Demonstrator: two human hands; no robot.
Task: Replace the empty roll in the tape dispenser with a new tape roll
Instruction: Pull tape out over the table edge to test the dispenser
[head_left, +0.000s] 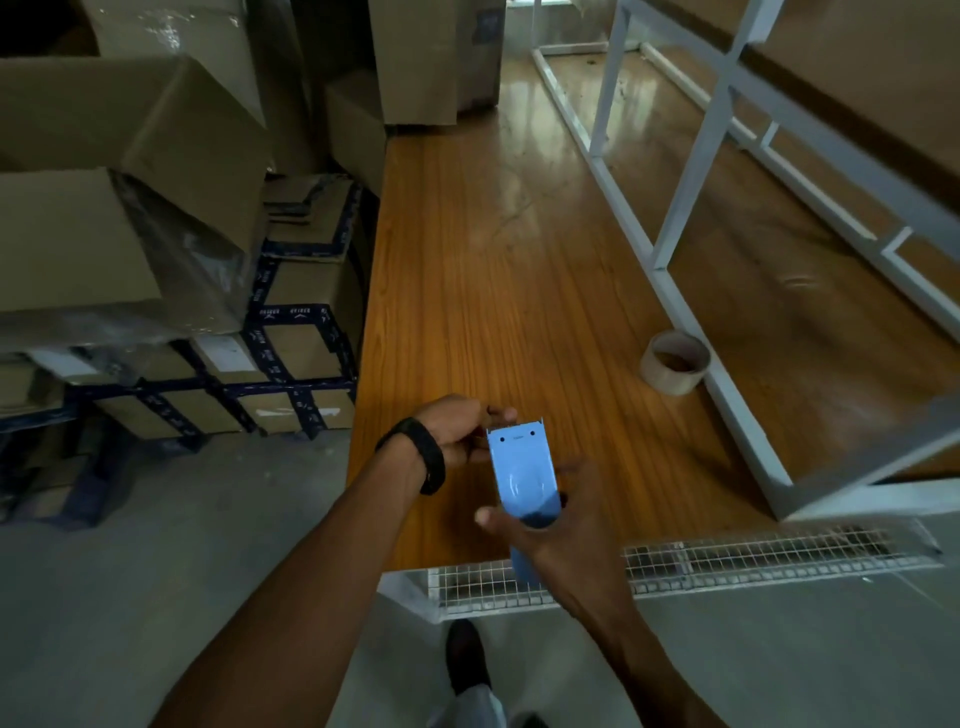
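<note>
Both hands clamp the blue tape dispenser (522, 475) over the bench's (467, 260) near end: the left hand (460, 436) pinches its front and the right hand (563, 525) wraps the handle. A tape roll (674, 362) stands well apart on the bench, possibly the spent core, so fitting looks undone. The print on the boxes' (301, 322) blue tape is too blurred to read

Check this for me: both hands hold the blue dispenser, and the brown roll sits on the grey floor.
Wrong in one point. The brown roll does not sit there: the head view shows it on the wooden table. The rest stands: the left hand and the right hand both hold the blue dispenser.
</note>
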